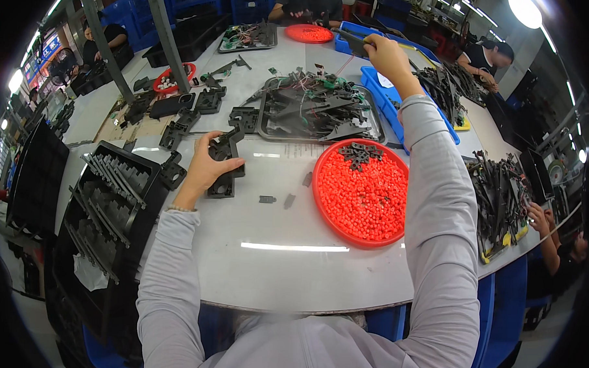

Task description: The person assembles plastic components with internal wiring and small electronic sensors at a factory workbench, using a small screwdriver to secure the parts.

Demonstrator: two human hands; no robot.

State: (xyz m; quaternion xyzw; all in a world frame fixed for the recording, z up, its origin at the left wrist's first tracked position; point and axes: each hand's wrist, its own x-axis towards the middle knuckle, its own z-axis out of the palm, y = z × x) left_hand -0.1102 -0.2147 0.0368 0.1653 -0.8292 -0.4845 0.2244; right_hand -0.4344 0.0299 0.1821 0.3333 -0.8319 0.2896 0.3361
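Observation:
My left hand (206, 166) is closed round a dark grey moulded plastic part (228, 145) that stands on the table. At the far right, my stretched-out right hand (387, 61) pinches a long dark plastic piece (355, 45) above a blue bin (342, 45). A metal tray (265, 123) between my arms bears a heap of dark plastic parts (310, 107) tangled with thin wires. Inside my right forearm sits a round red tray (318, 199) of small orange-red pieces (359, 196), with dark clips (358, 155) on top.
A black crate (152, 208) of long grey parts stands at left. More dark housings (179, 129) and a black phone (174, 106) lie beyond it. Two small flat pieces (267, 199) rest before me. Co-workers (307, 6) sit round the table. Metal posts (166, 40) rise at left.

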